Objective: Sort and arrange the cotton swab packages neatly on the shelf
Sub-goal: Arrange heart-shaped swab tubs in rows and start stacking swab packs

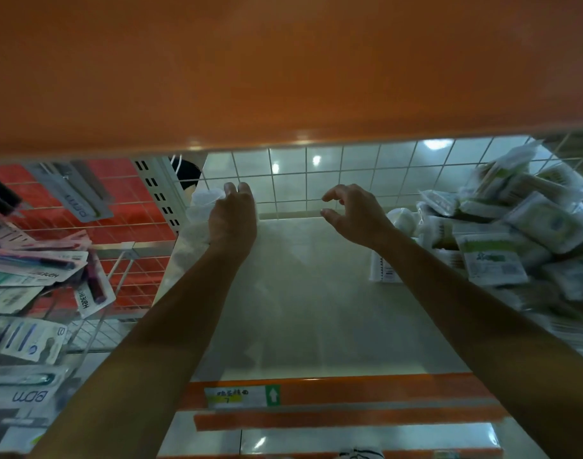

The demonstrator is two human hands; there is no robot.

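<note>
My left hand reaches to the back left of the pale shelf and holds a clear cotton swab package against the wire grid there. More clear packages stand below it along the left side. My right hand hovers over the middle of the shelf with fingers loosely curled, holding nothing. A loose heap of white and green cotton swab packages fills the right side. One package stands at the heap's near left edge.
An orange shelf board hangs low overhead. A white wire grid backs the shelf. Toothbrush packs hang in the bay to the left behind a wire divider. An orange front rail with a price label edges the shelf.
</note>
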